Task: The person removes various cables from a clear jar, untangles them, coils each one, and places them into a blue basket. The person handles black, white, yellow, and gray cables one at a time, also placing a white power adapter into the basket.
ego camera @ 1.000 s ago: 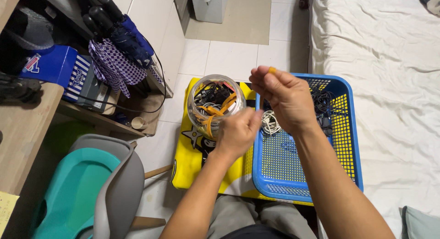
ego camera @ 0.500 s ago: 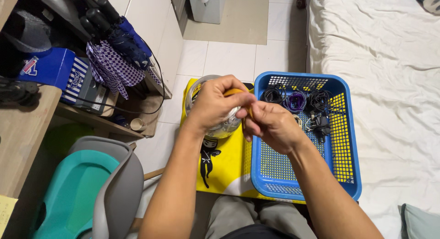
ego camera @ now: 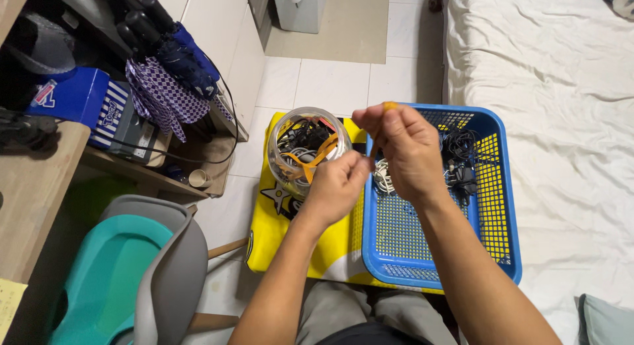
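Note:
A clear round jar (ego camera: 305,149) full of tangled cables stands on a yellow printed cloth (ego camera: 290,232). An orange flat cable (ego camera: 316,158) runs out of the jar up to my hands. My left hand (ego camera: 335,190) pinches the cable just right of the jar. My right hand (ego camera: 404,150) holds the cable's upper end above the blue mesh basket (ego camera: 432,252). Coiled black and white cables (ego camera: 456,160) lie at the basket's far end, partly hidden by my right hand.
A white bed sheet (ego camera: 561,120) lies to the right. A grey and teal chair (ego camera: 139,272) stands at the lower left. A wooden desk (ego camera: 33,193), a blue box (ego camera: 69,97) and folded umbrellas (ego camera: 168,61) are on the left. White floor tiles lie beyond.
My left hand came off the jar's mouth and dropped to its right side. My right hand rose, drawing the orange cable upward out of the jar.

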